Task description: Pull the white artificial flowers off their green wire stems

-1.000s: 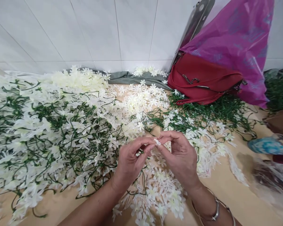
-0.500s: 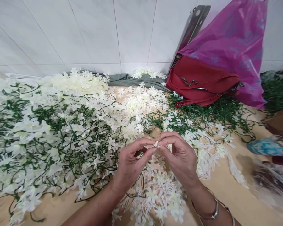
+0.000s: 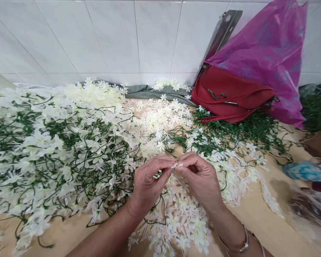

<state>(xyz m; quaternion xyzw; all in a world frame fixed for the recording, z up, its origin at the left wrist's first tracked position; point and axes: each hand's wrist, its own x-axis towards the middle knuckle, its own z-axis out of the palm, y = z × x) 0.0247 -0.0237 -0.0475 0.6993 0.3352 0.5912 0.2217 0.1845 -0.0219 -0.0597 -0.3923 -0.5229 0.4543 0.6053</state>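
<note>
Fingertips of both hands meet in a pinch over the table. Between them is a small white artificial flower (image 3: 177, 165), mostly covered by the fingers. My left hand (image 3: 151, 180) is closed on its left side, and my right hand (image 3: 202, 176) pinches it from the right. Beneath the hands lie loose white artificial flowers (image 3: 182, 225) with thin white threads, and a green plastic stem (image 3: 163, 210) curls beside them. To the left spreads a big heap of white flowers on green stems (image 3: 69, 157).
A red handbag (image 3: 230, 94) rests on green stems (image 3: 246, 130) at the back right, with a purple plastic bag (image 3: 273, 53) behind it. A metal bracket (image 3: 224, 32) leans on the tiled wall (image 3: 157, 39). A clear plastic bag (image 3: 310, 210) sits at the right.
The fingertips have drawn closer together around the small white flower, and more of its petals now show. The view has shifted slightly, so the surroundings appear a little lower and further right.
</note>
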